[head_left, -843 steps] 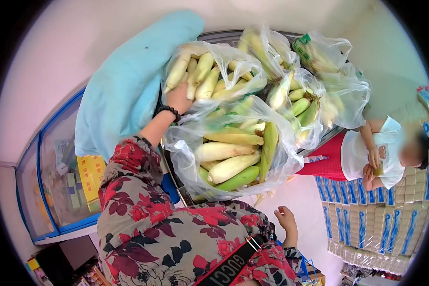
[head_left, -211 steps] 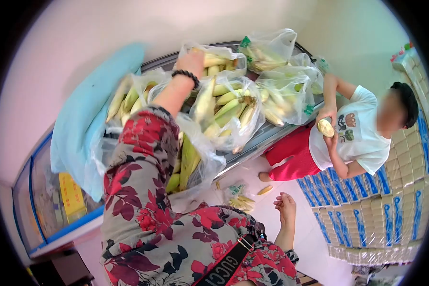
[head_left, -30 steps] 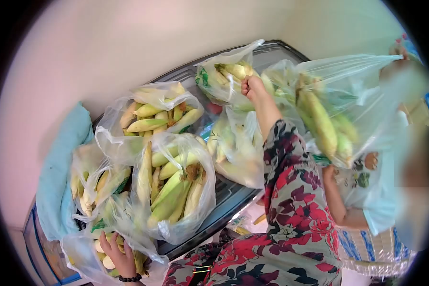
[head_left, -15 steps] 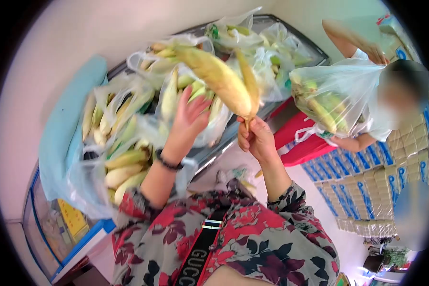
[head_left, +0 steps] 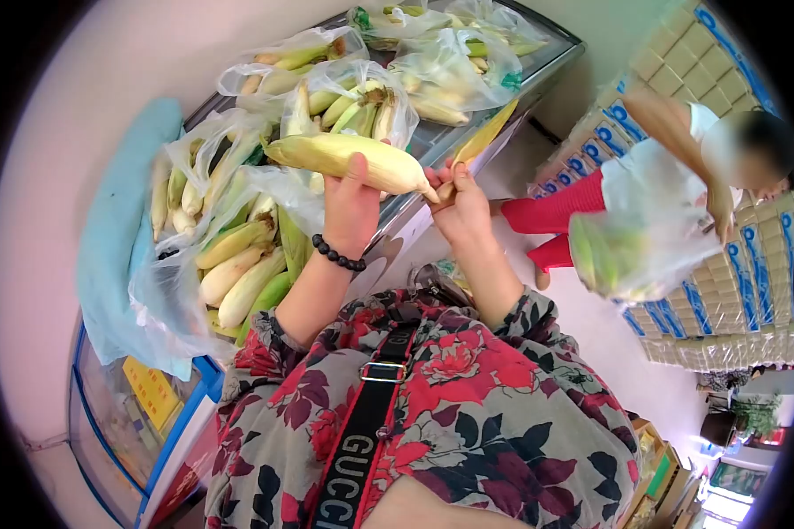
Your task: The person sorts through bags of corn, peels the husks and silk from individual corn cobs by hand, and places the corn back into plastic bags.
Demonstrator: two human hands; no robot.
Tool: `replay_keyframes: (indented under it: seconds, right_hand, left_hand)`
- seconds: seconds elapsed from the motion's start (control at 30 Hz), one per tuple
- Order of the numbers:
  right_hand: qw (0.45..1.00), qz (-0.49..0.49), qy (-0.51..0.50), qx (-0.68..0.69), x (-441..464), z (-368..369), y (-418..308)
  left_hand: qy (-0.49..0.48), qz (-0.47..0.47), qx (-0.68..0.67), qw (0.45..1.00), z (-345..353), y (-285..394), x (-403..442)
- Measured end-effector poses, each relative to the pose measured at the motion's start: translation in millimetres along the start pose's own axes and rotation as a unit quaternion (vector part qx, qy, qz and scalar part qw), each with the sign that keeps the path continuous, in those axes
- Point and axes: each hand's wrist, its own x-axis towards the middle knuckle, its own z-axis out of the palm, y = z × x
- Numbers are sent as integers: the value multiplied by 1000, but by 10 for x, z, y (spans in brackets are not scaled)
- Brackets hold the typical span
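Observation:
An ear of corn (head_left: 362, 160) in pale yellow-green husk lies across my left hand (head_left: 351, 207), whose fingers and thumb are wrapped round its middle. My right hand (head_left: 460, 201) is at the stem end, its fingers closed on a loose yellowish husk leaf (head_left: 483, 137) that points up and to the right, away from the ear. Behind my hands an open plastic bag (head_left: 403, 110) holds more corn. Nearer my left forearm, another bag (head_left: 172, 291) of corn ears lies open.
Several more bags of corn (head_left: 450, 75) cover the dark-framed freezer top. A light blue cloth (head_left: 119, 247) hangs at its left. On the right a person in red trousers (head_left: 551, 220) holds a plastic bag of corn (head_left: 631, 256) beside stacked wrapped packs (head_left: 741, 282).
My left hand has taken hold of the ear, which now lies nearly level. The husk leaf in my right hand has swung away from it. The other person's bag has moved lower.

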Motion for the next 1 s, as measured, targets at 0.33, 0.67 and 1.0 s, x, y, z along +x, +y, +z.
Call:
replay_keyframes:
  seconds: [0.33,0.67,1.0]
  right_hand:
    - [805,-77,129,-574,464,-1443,-877]
    - [816,-130,-196,-528,-215,-272,-8]
    - [879,120,-237,-396,-272,-79,81]
  left_hand:
    - [40,-96,-97,990,-299,369,125]
    - [13,-30,74,997,-181,45,78]
    - [44,-69,121,989,-302,262,108]
